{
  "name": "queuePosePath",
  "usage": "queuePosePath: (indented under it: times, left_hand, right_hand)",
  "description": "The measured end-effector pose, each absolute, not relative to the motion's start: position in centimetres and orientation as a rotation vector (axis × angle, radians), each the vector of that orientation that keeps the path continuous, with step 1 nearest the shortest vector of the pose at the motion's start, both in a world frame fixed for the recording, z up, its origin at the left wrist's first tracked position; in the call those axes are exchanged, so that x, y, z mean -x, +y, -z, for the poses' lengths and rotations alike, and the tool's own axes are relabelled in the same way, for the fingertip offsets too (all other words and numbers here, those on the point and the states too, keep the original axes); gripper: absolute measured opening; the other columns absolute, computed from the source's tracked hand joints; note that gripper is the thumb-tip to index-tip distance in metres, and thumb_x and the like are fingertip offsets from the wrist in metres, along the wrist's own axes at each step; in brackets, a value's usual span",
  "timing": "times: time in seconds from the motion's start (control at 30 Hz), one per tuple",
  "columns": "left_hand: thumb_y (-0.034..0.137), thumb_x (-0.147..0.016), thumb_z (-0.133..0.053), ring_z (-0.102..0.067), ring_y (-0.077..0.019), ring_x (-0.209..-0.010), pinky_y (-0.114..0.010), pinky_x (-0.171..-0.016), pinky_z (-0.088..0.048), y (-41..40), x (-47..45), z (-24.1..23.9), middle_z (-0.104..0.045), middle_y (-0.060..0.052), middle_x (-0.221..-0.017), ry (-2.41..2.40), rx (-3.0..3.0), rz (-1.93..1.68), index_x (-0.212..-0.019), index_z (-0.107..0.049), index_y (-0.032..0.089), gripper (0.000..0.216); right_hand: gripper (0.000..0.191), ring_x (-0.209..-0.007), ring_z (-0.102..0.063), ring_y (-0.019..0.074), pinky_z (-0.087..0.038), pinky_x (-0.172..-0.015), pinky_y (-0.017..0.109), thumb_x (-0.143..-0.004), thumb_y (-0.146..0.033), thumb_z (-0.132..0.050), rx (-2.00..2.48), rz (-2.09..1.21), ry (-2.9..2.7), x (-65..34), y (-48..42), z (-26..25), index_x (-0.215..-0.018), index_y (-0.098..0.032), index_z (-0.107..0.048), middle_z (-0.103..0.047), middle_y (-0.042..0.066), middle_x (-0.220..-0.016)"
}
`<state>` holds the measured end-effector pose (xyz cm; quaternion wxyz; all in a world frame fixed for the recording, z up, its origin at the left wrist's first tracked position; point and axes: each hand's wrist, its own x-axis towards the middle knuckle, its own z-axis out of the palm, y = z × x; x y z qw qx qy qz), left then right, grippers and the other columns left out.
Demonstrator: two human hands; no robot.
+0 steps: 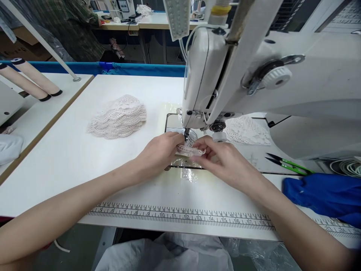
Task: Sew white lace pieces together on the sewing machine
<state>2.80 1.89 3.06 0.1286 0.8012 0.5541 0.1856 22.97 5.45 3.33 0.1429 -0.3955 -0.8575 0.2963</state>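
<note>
Under the presser foot (186, 132) of a white sewing machine (201, 75) lies a small piece of white lace (188, 149). My left hand (162, 150) rests at its left side, fingers bent close beside the needle; the fingertips are partly hidden. At the right, my right hand (218, 156) pinches the lace edge between thumb and fingers. A layered stack of lace pieces (120, 117) sits on the table to the left. More white lace (246, 130) lies behind my right hand, under the machine arm.
Green-handled thread snips (290, 164) and a blue cloth (324, 195) are on the right. A ruler strip (183, 216) runs along the front table edge. Two thread cones (36, 77) stand at far left. Across the back, a person in a plaid sleeve (70, 22) is near another table.
</note>
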Motion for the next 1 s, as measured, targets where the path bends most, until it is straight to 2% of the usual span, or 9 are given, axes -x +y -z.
queuePosePath:
  times: [0.07, 0.23, 0.33, 0.43, 0.57, 0.7, 0.77, 0.9, 1.0]
  left_hand:
    - [0.006, -0.083, -0.03, -0.055, -0.0136, -0.063, -0.025, -0.054, -0.042, 2.2, -2.7, -3.5, -0.06, -0.002, -0.077, 1.572, -2.262, -0.551, -0.085, -0.058, 0.017, 0.03]
    - [0.028, -0.088, -0.047, -0.06, -0.0151, -0.07, -0.026, -0.058, -0.045, 3.2, -2.0, -3.8, -0.063, -0.003, -0.09, 1.469, -2.297, -0.43, -0.107, -0.067, 0.02, 0.029]
    - [0.028, -0.089, -0.049, -0.057, -0.0129, -0.062, -0.026, -0.056, -0.043, 4.0, -1.4, -3.8, -0.06, -0.002, -0.081, 1.424, -2.306, -0.384, -0.083, -0.071, 0.02, 0.024]
    - [0.031, -0.092, -0.049, -0.051, -0.0105, -0.057, -0.027, -0.057, -0.042, 4.6, -1.1, -4.1, -0.055, -0.001, -0.073, 1.357, -2.233, -0.406, -0.06, -0.062, 0.018, 0.037]
    - [0.035, -0.096, -0.043, -0.051, -0.0097, -0.059, -0.025, -0.057, -0.043, 4.3, -0.8, -3.9, -0.053, -0.001, -0.071, 1.264, -2.175, -0.447, -0.053, -0.057, 0.017, 0.048]
    - [0.031, -0.093, -0.052, -0.051, -0.0087, -0.058, -0.024, -0.05, -0.038, 2.4, -1.1, -2.3, -0.058, -0.002, -0.081, 1.287, -2.462, -0.498, -0.075, -0.071, 0.019, 0.029]
    - [0.026, -0.094, -0.05, -0.054, -0.0124, -0.064, -0.025, -0.049, -0.036, 1.3, -1.4, -1.4, -0.061, -0.004, -0.083, 1.363, -2.747, -0.63, -0.084, -0.072, 0.019, 0.025]
    - [0.018, -0.092, -0.053, -0.062, -0.0216, -0.098, -0.034, -0.073, -0.044, -0.1, -2.1, -0.6, -0.069, -0.007, -0.111, 1.382, -3.111, -0.641, -0.107, -0.068, 0.018, 0.021]
    - [0.016, -0.094, -0.05, -0.058, -0.0216, -0.117, -0.036, -0.086, -0.042, -0.5, -2.1, -0.5, -0.067, -0.006, -0.12, 1.425, -3.102, -0.582, -0.113, -0.065, 0.017, 0.024]
  right_hand:
    - [0.022, -0.065, -0.06, 0.014, -0.042, -0.057, 0.024, -0.089, -0.032, -0.057, 1.109, -0.657, -2.534, -22.9, 5.5, -2.9, -0.104, -0.02, -0.067, -0.068, 0.004, -0.087]
    - [0.028, -0.058, -0.056, 0.0114, -0.035, -0.053, 0.023, -0.095, -0.027, -0.047, 1.056, -0.179, -2.402, -22.8, 5.6, -1.6, -0.101, -0.024, -0.074, -0.068, 0.003, -0.079]
    - [0.031, -0.051, -0.049, 0.0097, -0.031, -0.049, 0.023, -0.096, -0.03, -0.045, 1.054, -0.162, -2.355, -22.6, 5.8, -1.4, -0.096, -0.021, -0.075, -0.067, 0.001, -0.067]
    - [0.03, -0.047, -0.045, 0.0087, -0.029, -0.048, 0.024, -0.095, -0.028, -0.048, 1.1, -0.192, -2.363, -22.4, 5.9, -1.5, -0.091, -0.019, -0.075, -0.069, 0.0, -0.066]
    - [0.023, -0.051, -0.053, 0.0087, -0.032, -0.05, 0.023, -0.093, -0.026, -0.052, 1.066, -0.287, -2.388, -22.5, 5.7, -1.6, -0.097, -0.023, -0.074, -0.073, -0.002, -0.075]
    - [0.018, -0.063, -0.061, 0.0113, -0.035, -0.053, 0.024, -0.087, -0.018, -0.058, 0.931, -0.212, -2.5, -22.8, 5.3, -1.7, -0.093, -0.025, -0.075, -0.075, -0.003, -0.084]
    - [0.017, -0.07, -0.062, 0.0145, -0.038, -0.059, 0.026, -0.084, -0.014, -0.06, 0.833, -0.08, -2.578, -22.8, 5.0, -1.9, -0.085, -0.023, -0.075, -0.075, -0.002, -0.088]
    - [0.023, -0.079, -0.062, 0.0164, -0.04, -0.073, 0.031, -0.085, -0.008, -0.054, 0.724, 0.115, -2.595, -22.5, 4.7, -2.1, -0.078, -0.02, -0.073, -0.075, -0.001, -0.09]
    - [0.026, -0.085, -0.064, 0.016, -0.04, -0.076, 0.031, -0.087, -0.006, -0.051, 0.707, 0.115, -2.61, -22.4, 4.6, -2.1, -0.081, -0.02, -0.073, -0.075, 0.0, -0.087]
